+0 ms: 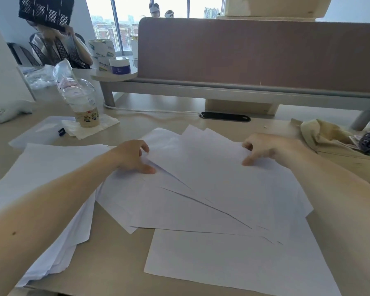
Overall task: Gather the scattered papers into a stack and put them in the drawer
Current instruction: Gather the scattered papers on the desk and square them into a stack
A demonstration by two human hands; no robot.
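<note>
Several white paper sheets [212,189] lie fanned and overlapping across the middle of the beige desk [120,238]. A thicker, uneven pile of white sheets [58,167] sits at the left under my left forearm. One single sheet [233,263] lies flat nearest to me. My left hand [132,157] pinches the left edge of the fanned sheets, thumb on top. My right hand [263,149] grips their far right edge with curled fingers. No drawer is in view.
A plastic cup with a domed lid [83,105] stands on a napkin at the back left. A beige cloth bag [333,144] lies at the right. A brown partition [254,54] closes the back of the desk. Another person sits at the far left.
</note>
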